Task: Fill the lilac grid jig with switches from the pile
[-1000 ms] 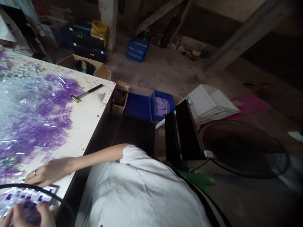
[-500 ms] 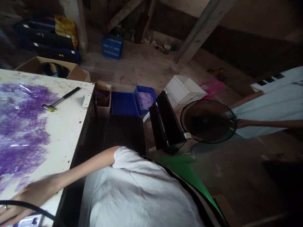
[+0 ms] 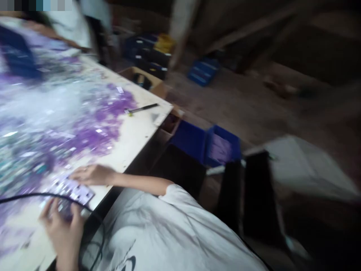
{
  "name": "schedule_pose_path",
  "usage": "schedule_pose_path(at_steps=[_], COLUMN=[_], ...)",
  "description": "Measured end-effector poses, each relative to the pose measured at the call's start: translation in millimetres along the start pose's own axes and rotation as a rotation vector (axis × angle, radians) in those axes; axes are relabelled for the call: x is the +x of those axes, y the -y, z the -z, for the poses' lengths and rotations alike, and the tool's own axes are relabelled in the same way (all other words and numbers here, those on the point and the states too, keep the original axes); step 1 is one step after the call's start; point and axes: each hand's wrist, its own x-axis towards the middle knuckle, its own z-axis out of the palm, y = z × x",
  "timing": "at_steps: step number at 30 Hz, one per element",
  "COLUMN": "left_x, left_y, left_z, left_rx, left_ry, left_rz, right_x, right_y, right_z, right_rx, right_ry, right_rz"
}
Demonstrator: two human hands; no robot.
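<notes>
My right hand (image 3: pixel 94 175) reaches across the table edge, fingers stretched out along the upper side of a light purple plate with several dark square openings (image 3: pixel 77 191). Below the plate, my left hand (image 3: pixel 62 222) has its fingers curved and thumb apart around a purple see-through piece (image 3: pixel 64 209); blur hides its exact kind. A black cable (image 3: pixel 36 194) passes in front of the plate and near the left fingertips. Loose purple and clear small pieces (image 3: pixel 96 137) are heaped on the white table (image 3: pixel 135 130) beyond my hands.
A black-handled hammer (image 3: pixel 143 108) lies near the table corner. A blue bin (image 3: pixel 19 52) stands among the pieces at the far left, near another person's arm (image 3: pixel 53 34). Blue trays (image 3: pixel 188 139), a cardboard box (image 3: pixel 155 81) and a black chair (image 3: pixel 256 199) are beside the table.
My view has swung left, so the table shows more fully. My left hand and the far person's arm have come into view; the person by the fan has left it.
</notes>
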Motion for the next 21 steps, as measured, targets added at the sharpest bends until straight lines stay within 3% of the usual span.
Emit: schedule_pose_path(at_steps=[4,6,9,13,21], left_x=[-20,-20,-24,-31,-32], left_y=[29,42,45,39,40], left_z=[-29,-31,-25,-22,-21], left_rx=[0.041,0.035,0.009,-0.041,-0.092], left_ry=[-0.172,-0.198,-0.219,-0.211,-0.181], left_rz=[0.131,0.181,0.213,0.211,0.224], right_x=[-13,-15,-24,-34,-19], right_y=[13,17,30,49,46], right_z=[3,2,-4,-16,-29], right_rx=[0.208,0.316,0.413,0.374,0.34], right_ry=[-0.303,-0.353,-0.257,-0.079,-0.035], right_rz=[-0.132,-0.156,-0.163,-0.024,-0.041])
